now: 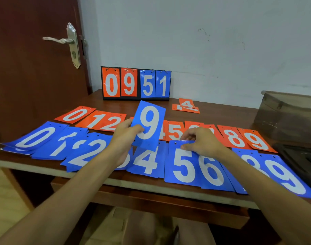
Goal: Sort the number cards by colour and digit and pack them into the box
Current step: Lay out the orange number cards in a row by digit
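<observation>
Table (221, 110) with blue cards (184, 167) at front edge, bare wood beside scoreboard (136, 84)

Single cam, head-worn, wide-angle, edges bend. Sits above the near edge of the desk (221, 112), aimed fwd & down, close in: forearms enter from both bottom corners, left hand (123, 138) & right hand (202, 142) land approx mid-frame. Faces the wall (221, 50) behind the desk; door (27, 85) at far left, box (289, 117) cut by the right edge. Bottom of frame looks under the desk front.
</observation>
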Tool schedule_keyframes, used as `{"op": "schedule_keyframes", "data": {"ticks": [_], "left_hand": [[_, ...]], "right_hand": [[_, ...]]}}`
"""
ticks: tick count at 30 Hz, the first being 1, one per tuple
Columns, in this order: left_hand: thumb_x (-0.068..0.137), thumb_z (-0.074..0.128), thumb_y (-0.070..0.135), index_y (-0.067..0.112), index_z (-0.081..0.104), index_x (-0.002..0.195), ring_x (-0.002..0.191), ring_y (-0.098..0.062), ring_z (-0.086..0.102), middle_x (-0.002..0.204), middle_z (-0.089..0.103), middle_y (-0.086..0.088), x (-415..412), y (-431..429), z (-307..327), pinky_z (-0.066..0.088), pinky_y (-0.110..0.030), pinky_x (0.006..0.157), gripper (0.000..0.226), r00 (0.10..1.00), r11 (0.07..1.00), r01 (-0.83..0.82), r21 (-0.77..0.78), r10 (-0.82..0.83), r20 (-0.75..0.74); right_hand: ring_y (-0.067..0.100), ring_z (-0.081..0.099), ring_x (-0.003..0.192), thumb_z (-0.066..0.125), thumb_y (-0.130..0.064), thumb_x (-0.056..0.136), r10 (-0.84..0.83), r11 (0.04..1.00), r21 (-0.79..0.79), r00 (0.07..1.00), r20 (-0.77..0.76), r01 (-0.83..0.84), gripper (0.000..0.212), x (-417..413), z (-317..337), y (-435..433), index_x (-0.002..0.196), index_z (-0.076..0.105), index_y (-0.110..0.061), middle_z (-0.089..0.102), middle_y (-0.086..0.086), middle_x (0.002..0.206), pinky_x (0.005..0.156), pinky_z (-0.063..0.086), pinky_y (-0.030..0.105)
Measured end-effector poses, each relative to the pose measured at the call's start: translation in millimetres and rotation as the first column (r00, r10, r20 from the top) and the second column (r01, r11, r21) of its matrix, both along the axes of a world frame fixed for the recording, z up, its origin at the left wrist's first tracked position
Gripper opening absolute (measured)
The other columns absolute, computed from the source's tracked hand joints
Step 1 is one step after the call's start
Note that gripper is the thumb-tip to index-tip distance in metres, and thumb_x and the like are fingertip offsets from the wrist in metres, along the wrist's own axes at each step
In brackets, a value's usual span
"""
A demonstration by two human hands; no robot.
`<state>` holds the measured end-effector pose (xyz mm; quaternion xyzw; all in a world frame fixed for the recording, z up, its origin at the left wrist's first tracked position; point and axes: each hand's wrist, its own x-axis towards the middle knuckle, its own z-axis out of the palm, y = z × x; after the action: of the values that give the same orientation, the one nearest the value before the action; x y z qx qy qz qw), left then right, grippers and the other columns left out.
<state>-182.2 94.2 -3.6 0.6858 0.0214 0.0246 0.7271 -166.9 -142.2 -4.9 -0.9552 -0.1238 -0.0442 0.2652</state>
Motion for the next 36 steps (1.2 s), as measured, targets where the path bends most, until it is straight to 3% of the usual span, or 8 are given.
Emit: {"op": "schedule_keyframes", "data": {"ticks": [2,5,10,13,18,25,31,36], "left_hand": [[0.089,0.061,0.011,0.021,0.062,0.089,0.07,-0.009,0.071,0.085,0.071,0.006,0.1,-4.1,-0.8,0.059,-0.03,0.062,0.01,1.0,1.0,0.001,0.007,-0.001,-0.006],[0.088,0.064,0.01,0.021,0.061,0.09,0.065,-0.007,0.071,0.084,0.071,0.007,1.8,-9.4,-0.2,0.054,-0.022,0.05,0.011,1.0,1.0,-0.011,-0.008,0.011,-0.001],[0.083,0.07,0.009,0.013,0.063,0.099,0.08,-0.016,0.073,0.096,0.073,-0.001,4.3,-20.8,4.5,0.06,-0.032,0.067,0.018,0.999,0.996,-0.043,-0.079,0.043,-0.003],[0.084,0.068,0.006,0.006,0.063,0.11,0.092,-0.024,0.071,0.106,0.072,-0.007,4.9,-33.6,10.2,0.058,-0.042,0.082,0.027,1.0,0.99,-0.022,-0.139,0.024,0.01],[0.088,0.064,0.011,0.009,0.062,0.115,0.095,-0.022,0.07,0.108,0.071,-0.004,1.4,-51.9,16.2,0.057,-0.038,0.083,0.027,0.996,0.992,0.062,-0.106,-0.054,0.078],[0.089,0.061,0.031,0.02,0.057,0.118,0.105,-0.015,0.061,0.114,0.063,0.002,2.1,-48.7,30.5,0.052,-0.029,0.082,0.031,0.991,0.996,-0.08,-0.023,0.082,0.102],[0.078,0.071,0.022,-0.003,0.06,0.103,0.089,-0.037,0.066,0.097,0.068,-0.02,-18.4,-70.3,31.7,0.051,-0.058,0.087,0.037,0.997,0.972,0.058,0.229,-0.07,0.044],[0.08,0.071,0.006,0.001,0.062,0.101,0.081,-0.028,0.071,0.095,0.073,-0.018,-38.3,-92.8,26.0,0.058,-0.039,0.074,0.023,0.977,0.967,0.213,0.14,-0.214,-0.01]], "right_hand": [[0.009,0.055,0.093,0.076,-0.03,0.078,0.031,0.99,-0.136,1.0,0.0,-0.031,0.021,4.1,-5.0,-0.1,0.096,0.068,-0.022,0.06,-0.007,0.099,0.073,0.044,0.013],[0.011,0.051,0.104,0.074,-0.041,0.076,0.034,0.967,-0.253,0.999,0.031,-0.025,0.021,10.9,-9.8,-1.0,0.093,0.068,-0.031,0.059,-0.008,0.109,0.095,0.042,0.037],[0.001,0.059,0.089,0.06,-0.042,0.088,0.115,0.925,0.368,0.993,-0.03,-0.096,0.024,0.9,9.4,14.9,0.104,0.065,-0.025,0.066,-0.013,0.099,0.075,0.043,0.017],[0.006,0.063,0.099,0.062,-0.04,0.087,0.183,0.859,0.496,0.981,-0.062,-0.129,0.034,1.8,12.1,22.9,0.117,0.055,-0.026,0.068,-0.01,0.107,0.084,0.05,0.023],[0.01,0.069,0.086,0.065,-0.007,0.086,0.117,0.725,0.684,0.993,0.001,-0.086,0.02,7.1,18.8,16.6,0.104,0.062,-0.015,0.07,-0.001,0.102,0.073,0.058,0.026],[0.02,0.068,0.1,0.061,0.001,0.087,0.075,0.746,0.666,0.992,-0.099,0.01,0.041,4.7,30.9,-27.5,0.119,0.06,-0.024,0.064,-0.001,0.119,0.087,0.055,0.05],[0.023,0.07,0.094,0.068,0.001,0.082,0.0,0.714,0.695,0.993,-0.121,0.085,0.041,-7.1,34.7,-41.2,0.118,0.053,-0.014,0.068,0.011,0.108,0.084,0.057,0.041],[0.021,0.07,0.088,0.074,-0.004,0.078,-0.12,0.673,0.707,0.975,-0.185,0.217,0.034,-11.2,26.8,-60.5,0.108,0.06,-0.01,0.069,0.009,0.101,0.073,0.059,0.033]]}}
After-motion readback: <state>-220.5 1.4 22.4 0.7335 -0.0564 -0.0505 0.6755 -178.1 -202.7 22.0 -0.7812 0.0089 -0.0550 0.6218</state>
